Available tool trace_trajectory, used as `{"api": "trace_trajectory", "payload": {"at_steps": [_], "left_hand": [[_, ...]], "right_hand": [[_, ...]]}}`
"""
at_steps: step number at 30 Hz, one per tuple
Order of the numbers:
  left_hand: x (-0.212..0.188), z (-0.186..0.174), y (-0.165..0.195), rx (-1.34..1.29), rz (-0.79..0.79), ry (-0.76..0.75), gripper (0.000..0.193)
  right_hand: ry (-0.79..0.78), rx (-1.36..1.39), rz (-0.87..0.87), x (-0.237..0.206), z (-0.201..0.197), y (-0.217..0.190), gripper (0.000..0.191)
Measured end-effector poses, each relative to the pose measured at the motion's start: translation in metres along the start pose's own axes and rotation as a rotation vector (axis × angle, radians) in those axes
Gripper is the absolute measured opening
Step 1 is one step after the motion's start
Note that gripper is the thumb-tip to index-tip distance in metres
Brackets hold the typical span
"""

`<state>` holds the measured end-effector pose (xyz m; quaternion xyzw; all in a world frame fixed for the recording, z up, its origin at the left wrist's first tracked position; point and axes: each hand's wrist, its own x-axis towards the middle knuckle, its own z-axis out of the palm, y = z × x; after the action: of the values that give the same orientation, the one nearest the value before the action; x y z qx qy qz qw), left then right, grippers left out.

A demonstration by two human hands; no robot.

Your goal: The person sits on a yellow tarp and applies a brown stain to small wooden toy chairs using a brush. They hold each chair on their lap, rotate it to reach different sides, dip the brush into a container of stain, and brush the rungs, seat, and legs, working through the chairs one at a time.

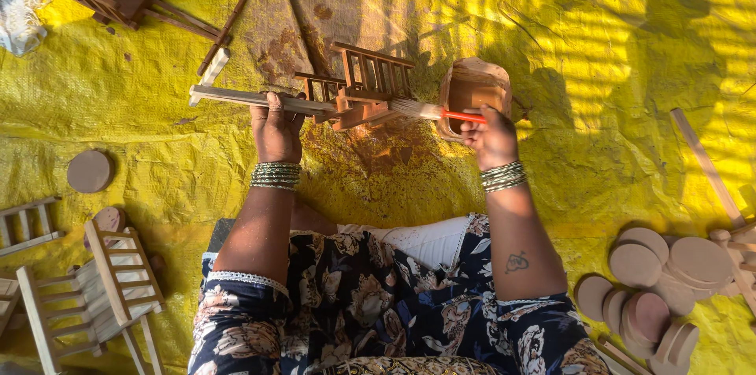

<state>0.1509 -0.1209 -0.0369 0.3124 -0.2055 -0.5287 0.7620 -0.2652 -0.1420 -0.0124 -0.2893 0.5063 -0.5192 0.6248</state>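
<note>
Yellow tarp (614, 44) covers the floor, stained brown where work goes on. Small wooden chair (358, 87) is held off it by a long leg, likely to keep wet sides clear. Left hand (276, 127) wraps that leg, fingers closed. Right hand (490, 135) pinches a brush (429, 112), bristles touching the chair beside a tub (475, 91).
</note>
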Motion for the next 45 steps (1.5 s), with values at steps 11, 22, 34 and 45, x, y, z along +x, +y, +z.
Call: {"api": "trace_trajectory", "payload": {"at_steps": [11,22,34,45], "left_hand": [[-0.004,0.006,0.009,0.099,-0.028,0.139,0.031],[-0.013,0.023,0.019,0.135,-0.098,0.301,0.037],[-0.013,0.021,0.028,0.076,-0.120,0.406,0.034],[-0.018,0.033,0.027,0.045,-0.160,0.378,0.047]], "right_hand": [[-0.009,0.011,-0.055,0.000,-0.005,0.002,0.031],[0.081,-0.070,-0.137,-0.005,0.016,0.007,0.035],[0.028,-0.144,-0.378,-0.008,0.035,0.021,0.032],[-0.139,-0.836,-0.653,-0.060,0.078,0.050,0.016]]}}
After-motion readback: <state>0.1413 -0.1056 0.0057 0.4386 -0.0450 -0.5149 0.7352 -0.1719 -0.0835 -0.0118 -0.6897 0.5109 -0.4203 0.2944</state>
